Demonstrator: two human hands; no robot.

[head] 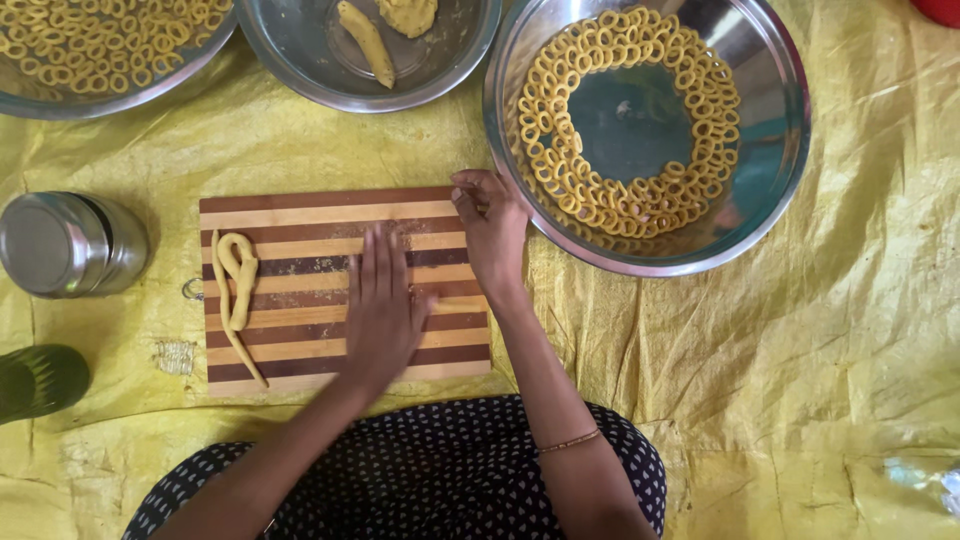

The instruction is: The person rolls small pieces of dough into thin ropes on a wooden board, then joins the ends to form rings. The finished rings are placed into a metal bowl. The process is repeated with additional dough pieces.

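Steel jar (68, 244) at left; dough rope (237, 290) on left of striped cutting board (300, 205), centre frame. Left hand (382, 305) flat, fingers spread, pressing board. Right hand (490, 228) curled at board's upper right edge, grasp unclear. Bowl (780, 140) of dough rings (560, 150) upper right.

I note a steel tin (68, 245) lying on its side well left of the grip, on the yellow sheet (800, 380). A steel bowl (368, 50) holding dough lumps sits up-left; a green object (38, 382) lies far lower-left.
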